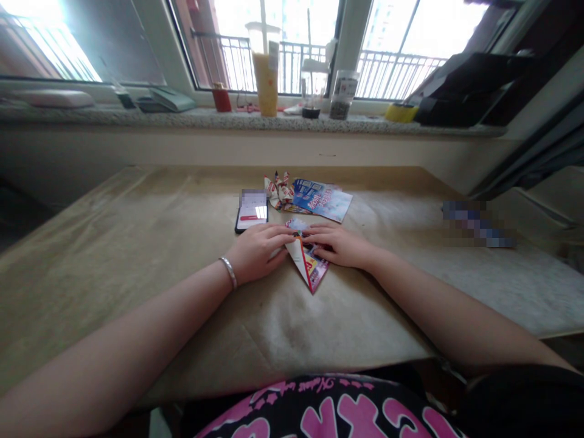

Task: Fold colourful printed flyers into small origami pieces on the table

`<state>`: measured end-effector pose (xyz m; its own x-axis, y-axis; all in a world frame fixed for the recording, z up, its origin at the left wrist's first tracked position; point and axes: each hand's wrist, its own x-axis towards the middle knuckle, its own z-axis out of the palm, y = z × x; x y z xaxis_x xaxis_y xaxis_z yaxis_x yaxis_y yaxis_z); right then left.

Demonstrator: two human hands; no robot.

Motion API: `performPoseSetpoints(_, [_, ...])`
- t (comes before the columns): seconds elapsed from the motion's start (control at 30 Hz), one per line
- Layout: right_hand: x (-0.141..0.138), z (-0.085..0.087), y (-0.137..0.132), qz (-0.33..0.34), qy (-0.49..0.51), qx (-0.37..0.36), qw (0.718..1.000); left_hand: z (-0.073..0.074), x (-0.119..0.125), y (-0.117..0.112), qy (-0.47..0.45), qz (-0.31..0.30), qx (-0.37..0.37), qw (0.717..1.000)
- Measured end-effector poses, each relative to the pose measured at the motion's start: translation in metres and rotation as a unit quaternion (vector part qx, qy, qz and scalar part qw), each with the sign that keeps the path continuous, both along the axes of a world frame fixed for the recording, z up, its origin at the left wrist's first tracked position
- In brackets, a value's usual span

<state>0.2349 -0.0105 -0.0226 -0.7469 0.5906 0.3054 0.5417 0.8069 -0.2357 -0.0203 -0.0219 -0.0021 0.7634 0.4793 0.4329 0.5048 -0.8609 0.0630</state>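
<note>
A colourful sheet folded into a pointed kite shape [308,266] lies on the paper-covered table [137,243], its tip toward me. My left hand [255,248], with a bracelet at the wrist, lies over its left side, fingers stretched flat across the fold. My right hand [340,243] presses flat on its right side, fingers extended toward the middle. Both hands meet over the top of the folded sheet.
A phone [252,210] lies just beyond my left hand. Folded paper pieces [279,190] and printed leaflets [323,201] sit behind it. The windowsill [191,118] holds a tall drink cup [266,73], a jar [343,94], a red cup and a tape roll.
</note>
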Motion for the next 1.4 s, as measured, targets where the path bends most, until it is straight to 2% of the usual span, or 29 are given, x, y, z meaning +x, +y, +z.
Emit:
performPoseSetpoints(0.17, [-0.001, 0.0, -0.002, 0.006, -0.006, -0.027, 1.0, 0.0, 0.001, -0.002, 0.029, 0.074, 0.005, 0.997])
performPoseSetpoints(0.4, [0.0, 0.004, -0.005, 0.004, -0.026, -0.016, 1.0, -0.001, 0.001, 0.0, 0.045, 0.101, -0.022, 0.994])
performPoseSetpoints(0.5, [-0.002, 0.008, -0.008, -0.009, -0.052, 0.003, 0.999, -0.001, 0.0, 0.002, 0.018, 0.092, -0.046, 0.994])
performPoseSetpoints(0.7, [-0.005, 0.012, -0.011, -0.082, -0.1, 0.028, 0.991, 0.0, -0.004, 0.004, -0.086, 0.067, -0.078, 0.991])
performPoseSetpoints(0.9, [-0.004, 0.011, -0.012, -0.118, -0.11, 0.035, 0.986, 0.004, -0.015, 0.01, -0.11, -0.008, -0.079, 0.991])
performPoseSetpoints(1.03, [-0.004, 0.011, -0.011, -0.124, -0.098, 0.038, 0.987, 0.008, -0.023, 0.014, -0.045, -0.05, -0.051, 0.996])
performPoseSetpoints(1.23, [0.004, 0.011, -0.007, -0.115, -0.052, 0.02, 0.992, 0.015, -0.024, 0.011, 0.108, -0.069, 0.026, 0.991])
performPoseSetpoints(1.4, [0.015, 0.017, -0.006, -0.072, -0.035, -0.027, 0.996, 0.018, -0.024, 0.009, 0.205, -0.042, 0.045, 0.977])
